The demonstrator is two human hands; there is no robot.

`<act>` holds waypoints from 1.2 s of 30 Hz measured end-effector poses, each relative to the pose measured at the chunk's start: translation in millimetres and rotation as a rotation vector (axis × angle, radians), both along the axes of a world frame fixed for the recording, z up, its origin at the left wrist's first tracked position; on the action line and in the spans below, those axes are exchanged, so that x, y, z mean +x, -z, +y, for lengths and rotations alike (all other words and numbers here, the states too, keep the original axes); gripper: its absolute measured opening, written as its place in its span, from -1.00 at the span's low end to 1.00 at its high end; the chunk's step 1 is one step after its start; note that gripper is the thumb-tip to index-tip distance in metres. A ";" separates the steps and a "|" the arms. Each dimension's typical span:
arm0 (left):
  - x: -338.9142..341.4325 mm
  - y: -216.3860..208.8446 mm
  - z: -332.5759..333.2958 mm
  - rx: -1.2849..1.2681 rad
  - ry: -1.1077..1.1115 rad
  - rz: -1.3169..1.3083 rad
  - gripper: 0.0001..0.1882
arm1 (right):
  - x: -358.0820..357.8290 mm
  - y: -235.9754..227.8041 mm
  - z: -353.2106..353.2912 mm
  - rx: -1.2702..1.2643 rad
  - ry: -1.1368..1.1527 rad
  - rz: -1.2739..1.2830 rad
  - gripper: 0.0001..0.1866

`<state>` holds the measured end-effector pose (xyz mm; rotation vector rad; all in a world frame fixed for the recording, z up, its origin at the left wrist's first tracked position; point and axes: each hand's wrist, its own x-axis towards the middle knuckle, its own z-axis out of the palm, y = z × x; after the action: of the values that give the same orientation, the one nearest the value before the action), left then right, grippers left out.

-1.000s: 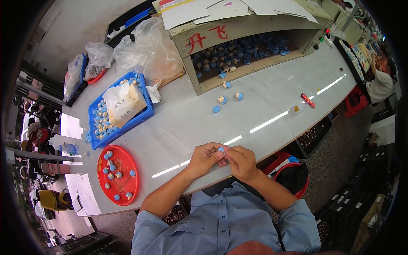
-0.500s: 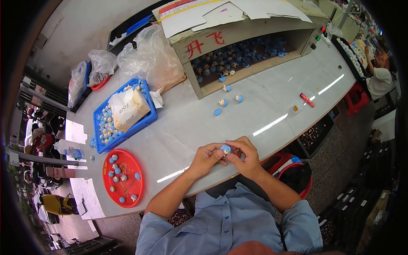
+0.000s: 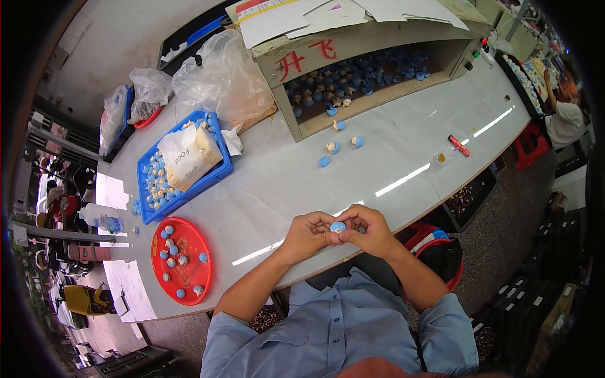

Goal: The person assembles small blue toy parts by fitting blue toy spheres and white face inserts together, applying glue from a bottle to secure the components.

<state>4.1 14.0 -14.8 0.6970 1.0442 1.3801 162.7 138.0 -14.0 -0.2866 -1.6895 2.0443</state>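
The person in the blue shirt (image 3: 340, 327) is sitting at the near edge of the long grey table (image 3: 403, 157), and everything here is being placed from that table. Just above its near edge, the left hand (image 3: 309, 234) and the right hand (image 3: 372, 230) are meeting fingertip to fingertip, both pinching one small blue ball (image 3: 338, 227) between them; neither hand is lying open or resting on the table. The step in hand looks like fitting or pressing this little piece together, and the next move would seem to call for a firm, even squeeze without letting the ball slip out of the fingertips. Toward the table's left end a round red tray (image 3: 189, 277) is holding a scatter of similar blue and pale pieces, and just beyond it a blue crate (image 3: 217, 170) is carrying more of them under a white paper bag (image 3: 188, 157). Near the table's middle, a few loose pieces (image 3: 337, 146) are lying apart from the hands. At the table's far side a wooden box (image 3: 378, 38) is standing open toward the person, its inside filled with many blue pieces, with clear plastic bags (image 3: 220, 69) bunched beside it.
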 end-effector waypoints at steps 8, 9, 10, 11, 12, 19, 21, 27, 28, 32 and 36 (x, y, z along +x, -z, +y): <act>7.3 -16.3 2.1 -0.031 -0.041 0.205 -0.67 | 1.2 -9.4 -2.1 -0.061 -0.051 -0.063 -0.88; 7.3 -16.5 1.4 -0.041 -0.023 0.307 -0.68 | 1.3 -11.6 -1.8 0.121 0.004 -0.075 -0.89; 7.3 -17.5 0.9 -0.052 -0.006 0.410 -0.68 | 1.1 -12.3 -1.9 0.303 0.057 -0.085 -0.90; 8.2 -21.2 0.9 -0.055 -0.013 0.406 -0.68 | 1.1 -10.9 -3.7 0.302 0.049 -0.088 -0.90; 9.8 -27.6 1.9 -0.016 -0.021 0.521 -0.68 | 1.6 -8.4 -6.8 0.351 0.106 -0.097 -0.91; 12.7 -17.8 1.0 0.123 -0.048 0.752 -0.65 | 0.7 0.2 -19.8 0.560 0.296 -0.197 -0.91; 12.7 -18.1 1.4 0.120 -0.044 0.746 -0.65 | 0.7 -2.1 -21.1 0.465 0.288 -0.209 -0.90; 10.8 -19.0 3.4 0.146 -0.031 0.718 -0.64 | 0.8 -4.4 -19.5 0.230 0.256 -0.206 -0.86; 9.9 -18.1 4.2 0.146 -0.022 0.735 -0.64 | 0.3 -5.1 -19.1 0.191 0.249 -0.199 -0.85; 10.4 -18.1 7.3 0.044 0.015 0.593 -0.65 | -0.9 -1.3 -17.2 0.147 0.260 -0.189 -0.85; 13.8 -11.0 4.1 0.001 -0.072 0.401 -0.69 | -4.2 -6.9 -6.7 -0.064 0.128 -0.150 -0.87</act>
<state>17.9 18.1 -3.9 0.9706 1.3933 1.3308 158.5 131.3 -7.2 -0.5667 -1.6477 2.0283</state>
